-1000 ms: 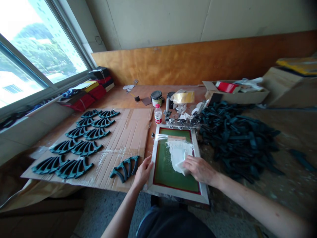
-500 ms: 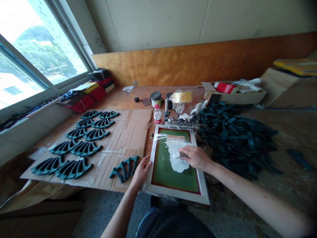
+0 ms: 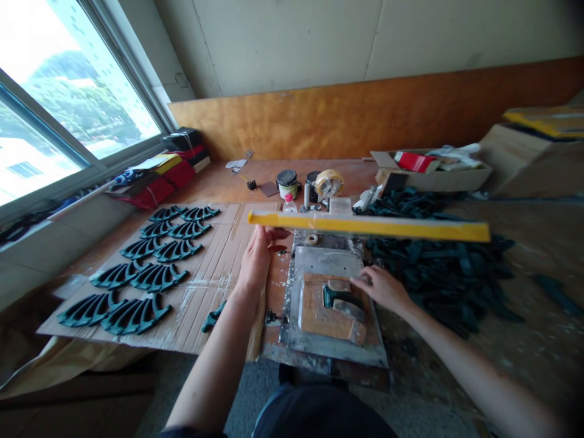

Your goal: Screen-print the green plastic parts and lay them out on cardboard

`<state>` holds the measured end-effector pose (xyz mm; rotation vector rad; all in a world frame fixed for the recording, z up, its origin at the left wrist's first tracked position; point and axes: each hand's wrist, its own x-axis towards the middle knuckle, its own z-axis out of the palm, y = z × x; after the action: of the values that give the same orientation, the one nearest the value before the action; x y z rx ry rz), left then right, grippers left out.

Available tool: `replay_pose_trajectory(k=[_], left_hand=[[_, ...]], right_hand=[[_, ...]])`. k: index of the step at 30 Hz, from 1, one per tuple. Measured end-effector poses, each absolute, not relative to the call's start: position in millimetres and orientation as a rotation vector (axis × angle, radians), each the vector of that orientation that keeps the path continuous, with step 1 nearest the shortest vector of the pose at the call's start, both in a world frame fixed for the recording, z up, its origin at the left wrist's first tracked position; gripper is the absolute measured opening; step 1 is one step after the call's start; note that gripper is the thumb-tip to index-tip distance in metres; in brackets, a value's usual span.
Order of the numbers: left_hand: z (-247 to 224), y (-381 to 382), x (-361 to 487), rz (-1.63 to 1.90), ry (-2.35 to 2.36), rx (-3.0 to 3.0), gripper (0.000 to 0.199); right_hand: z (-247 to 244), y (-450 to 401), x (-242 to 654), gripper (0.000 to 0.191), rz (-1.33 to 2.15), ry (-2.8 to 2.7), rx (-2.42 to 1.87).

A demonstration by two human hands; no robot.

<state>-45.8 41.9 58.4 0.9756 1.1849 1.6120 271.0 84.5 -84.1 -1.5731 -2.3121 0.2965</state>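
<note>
A screen frame (image 3: 369, 226), seen edge-on with a yellow side, is tilted up across the middle. My left hand (image 3: 258, 255) grips it near its left end. Below it lies a grey metal base plate (image 3: 292, 328) with a wooden block (image 3: 314, 313) on top. On the block sits a dark green part (image 3: 327, 296) beside a pale curved piece. My right hand (image 3: 381, 286) is just right of the block, fingers bent toward its upper right corner; whether they hold anything is too small to tell.
Several dark green fan-shaped parts (image 3: 159, 275) lie in rows on cardboard (image 3: 237, 243) at left. A heap of dark green pieces (image 3: 438, 280) is at right. Behind stand a jar (image 3: 287, 184), a bottle (image 3: 289, 204), a tape roll (image 3: 329, 182) and an open box (image 3: 438, 180).
The frame has swung up from lying flat, uncovering the plate, block and green part. My left hand rose with it. My right hand left the white paste and moved right, over beside the block.
</note>
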Motion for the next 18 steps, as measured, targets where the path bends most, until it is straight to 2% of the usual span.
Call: replay_pose_trajectory(k=[3, 5, 7, 9, 10, 15, 18], left_hand=[[64, 52, -33, 1.704, 1.159, 0.981, 0.052], [46, 38, -20, 1.712, 1.227, 0.894, 0.052], [12, 11, -1, 1.451, 1.282, 0.773, 0.059], [-27, -20, 19, 0.975, 1.224, 0.64, 0.068], [-45, -35, 28, 0.917, 1.218, 0.557, 0.068], [-92, -66, 15, 1.108, 1.301, 0.292, 0.051], [-102, -71, -48, 1.215, 1.546, 0.267, 0.046]], right_hand=[[-115, 58, 249, 0.031, 0.252, -2.482, -1.529], [-121, 48, 236, 0.024, 0.295, -2.472, -1.602], [-117, 36, 221, 0.023, 0.381, -2.337, -1.704], [-107, 18, 200, 0.024, 0.386, -2.188, -1.707], [-102, 7, 188, 0.023, 0.365, -2.166, -1.637], [-85, -11, 178, 0.016, 0.432, -2.466, -0.979], [-97, 25, 258, 0.027, 0.254, -2.383, -1.272]])
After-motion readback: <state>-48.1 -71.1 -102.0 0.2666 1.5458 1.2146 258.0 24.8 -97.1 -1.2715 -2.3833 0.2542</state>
